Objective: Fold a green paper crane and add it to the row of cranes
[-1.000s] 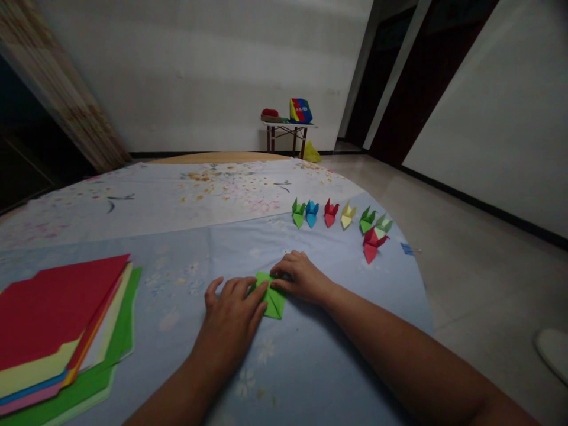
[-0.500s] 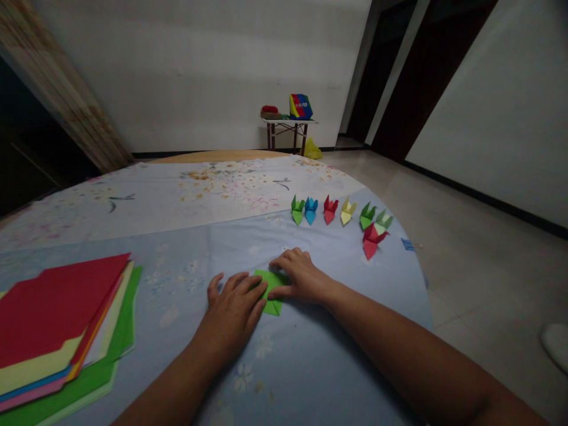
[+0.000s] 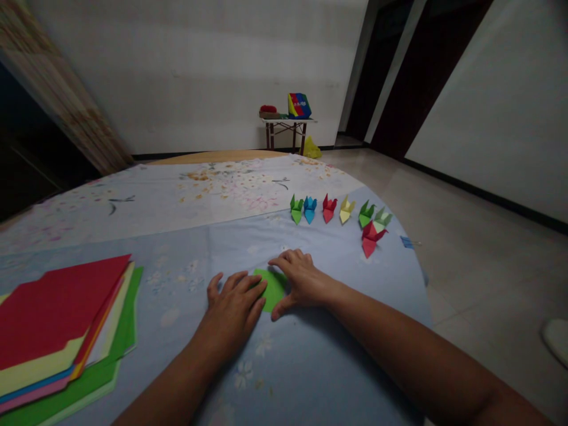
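A small folded green paper [image 3: 274,290] lies flat on the light blue cloth of the round table [image 3: 310,367]. My left hand [image 3: 233,307] rests palm down on the paper's left side, fingers stretched out. My right hand [image 3: 299,278] presses on its right side, fingers flat over the top edge and thumb along the lower edge. A row of several finished folded paper figures [image 3: 337,213], green, blue, red and yellow, stands further back on the right.
A stack of coloured paper sheets [image 3: 57,331], red on top, lies at the near left. The table's curved edge drops to a tiled floor on the right. A small table [image 3: 286,127] with colourful items stands by the far wall.
The green paper now lies flatter, its upper flap pressed down. My right thumb has slid down along the lower edge; my left hand has barely moved.
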### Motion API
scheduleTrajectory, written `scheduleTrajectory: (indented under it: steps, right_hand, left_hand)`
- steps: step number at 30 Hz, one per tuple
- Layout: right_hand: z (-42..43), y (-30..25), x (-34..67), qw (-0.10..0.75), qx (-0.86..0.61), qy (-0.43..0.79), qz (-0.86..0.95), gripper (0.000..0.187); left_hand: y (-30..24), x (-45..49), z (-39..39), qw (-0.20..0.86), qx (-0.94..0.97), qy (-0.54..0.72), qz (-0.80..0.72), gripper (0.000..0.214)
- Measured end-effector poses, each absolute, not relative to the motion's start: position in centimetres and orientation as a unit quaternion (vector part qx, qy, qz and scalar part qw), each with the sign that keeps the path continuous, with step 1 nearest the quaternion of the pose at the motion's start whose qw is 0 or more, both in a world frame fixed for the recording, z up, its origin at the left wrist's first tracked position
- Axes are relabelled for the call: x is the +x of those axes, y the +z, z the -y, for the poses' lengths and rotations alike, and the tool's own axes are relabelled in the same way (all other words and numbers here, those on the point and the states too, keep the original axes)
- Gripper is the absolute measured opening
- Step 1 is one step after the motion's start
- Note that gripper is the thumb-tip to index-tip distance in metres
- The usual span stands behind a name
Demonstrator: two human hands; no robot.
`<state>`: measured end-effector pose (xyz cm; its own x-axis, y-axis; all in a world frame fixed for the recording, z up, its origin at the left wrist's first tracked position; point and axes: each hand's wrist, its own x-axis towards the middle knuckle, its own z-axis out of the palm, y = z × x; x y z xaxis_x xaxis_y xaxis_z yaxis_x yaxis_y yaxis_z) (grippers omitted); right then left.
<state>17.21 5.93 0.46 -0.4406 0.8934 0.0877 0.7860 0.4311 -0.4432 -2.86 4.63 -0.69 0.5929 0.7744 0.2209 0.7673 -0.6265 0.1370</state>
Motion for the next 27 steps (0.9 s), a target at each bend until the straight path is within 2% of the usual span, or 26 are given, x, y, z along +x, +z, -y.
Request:
scheduleTrajectory:
  steps: [2, 4, 6, 9, 12, 21, 27]
  right_hand:
    - [-5.9, 0.4, 17.4, 0.164, -0.481, 0.184, 0.841, 0.104]
    - [-6.1, 0.4, 17.6, 0.193, -0.461, 0.196, 0.844, 0.103]
    - [-6.5, 0.3, 17.9, 0.233, -0.466, 0.195, 0.831, 0.085]
    - [-7.1, 0.2, 18.3, 0.246, -0.507, 0.173, 0.808, 0.042]
    - [-7.3, 0.0, 18.3, 0.214, -0.523, 0.153, 0.811, 0.024]
    - [-6.9, -0.6, 17.3, 0.189, -0.494, 0.122, 0.84, 0.021]
    - [-7.6, -1.0, 17.1, 0.222, -0.513, 0.084, 0.825, 0.022]
  left_hand:
    - [-0.8, -2.9, -4.7, 0.016, 0.893, 0.133, -0.429, 0.029]
    - [-0.9, -2.9, -4.6, 0.018, 0.894, 0.137, -0.427, 0.029]
    - [-0.9, -2.9, -4.6, 0.019, 0.893, 0.14, -0.427, 0.029]
    - [-0.9, -2.8, -4.6, 0.022, 0.891, 0.145, -0.429, 0.029]
    - [-0.8, -2.8, -4.6, 0.029, 0.892, 0.154, -0.424, 0.029]
    - [-0.5, -3.5, -4.8, 0.045, 0.89, 0.189, -0.412, 0.034]
    - [-0.4, -4.5, -5.4, 0.048, 0.896, 0.187, -0.401, 0.035]
